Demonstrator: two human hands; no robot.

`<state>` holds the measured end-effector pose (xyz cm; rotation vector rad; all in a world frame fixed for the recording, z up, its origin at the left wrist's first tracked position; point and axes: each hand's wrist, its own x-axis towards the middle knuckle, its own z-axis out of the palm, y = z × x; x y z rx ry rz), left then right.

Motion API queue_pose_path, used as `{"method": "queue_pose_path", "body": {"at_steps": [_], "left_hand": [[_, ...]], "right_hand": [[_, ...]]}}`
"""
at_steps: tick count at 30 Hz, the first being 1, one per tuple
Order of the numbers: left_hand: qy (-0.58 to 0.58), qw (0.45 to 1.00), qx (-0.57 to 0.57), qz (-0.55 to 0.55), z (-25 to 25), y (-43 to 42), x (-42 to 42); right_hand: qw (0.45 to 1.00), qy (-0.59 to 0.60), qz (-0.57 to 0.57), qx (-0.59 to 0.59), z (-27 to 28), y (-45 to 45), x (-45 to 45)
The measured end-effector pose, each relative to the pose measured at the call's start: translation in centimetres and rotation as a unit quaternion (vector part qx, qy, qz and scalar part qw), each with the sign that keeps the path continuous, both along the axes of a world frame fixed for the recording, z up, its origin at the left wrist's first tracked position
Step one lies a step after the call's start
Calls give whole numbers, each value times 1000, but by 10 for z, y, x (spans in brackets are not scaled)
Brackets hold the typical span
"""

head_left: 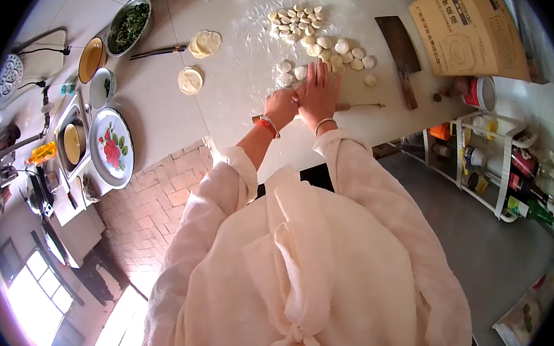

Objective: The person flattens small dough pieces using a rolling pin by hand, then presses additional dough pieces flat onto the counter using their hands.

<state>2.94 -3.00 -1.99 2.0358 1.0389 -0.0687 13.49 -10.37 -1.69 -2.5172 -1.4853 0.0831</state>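
My left hand [281,108] is closed, fingers curled, beside my right hand; what it grips is hidden. My right hand [318,94] lies palm down with its fingers stretched out, its fingertips beside flattened dough pieces [336,61]. A wooden stick [342,106] shows to the right of my right hand, and its middle is hidden by the hands. Round dough pieces [284,79] lie just beyond my left hand. Farther off, many small dough lumps [295,23] sit on the floured table [238,75].
Flat dough rounds [190,80] lie at left near chopsticks [159,52]. Farther left are a bowl of chopped greens [129,27] and a floral tray [112,148]. A cleaver [398,44], a cardboard box [466,35] and a bottle rack [490,161] are at right.
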Motion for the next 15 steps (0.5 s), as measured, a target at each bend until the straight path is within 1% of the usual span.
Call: {"method": "queue_pose_path", "body": {"at_steps": [2,3,4,6,7,10,11,12,14,15], "left_hand": [[28,999,3,-44,9,10,3],[-11,1000,19,-21,0,9,-3],[-22,999,0,26,-4,8,-9],[-40,991,-42,117,-6,6,-19],[-44,987,-94,123,-6,5,-24],[-98,990,-87,47,-2,-10,-30],[-55,997,-51,13,-1,-10,-26],[-44,998,-40,24,5,-11,-19],[-22,999,-14,42,17,-11,-4],[-8,1000,4,24,12,-6,1]], "right_hand": [[1000,15,0,4,-8,-11,-2],[999,30,-2,-13,-1,-30,-10],[999,36,9,-10,4,-53,-19],[998,50,28,-8,11,-90,-32],[998,47,26,-16,11,-93,-34],[999,30,34,-22,8,-90,-32],[999,19,43,-12,1,-70,-22],[999,8,52,-1,-6,-52,-14],[999,-24,34,14,-11,-22,-6],[999,-41,23,23,-13,-16,-5]]}}
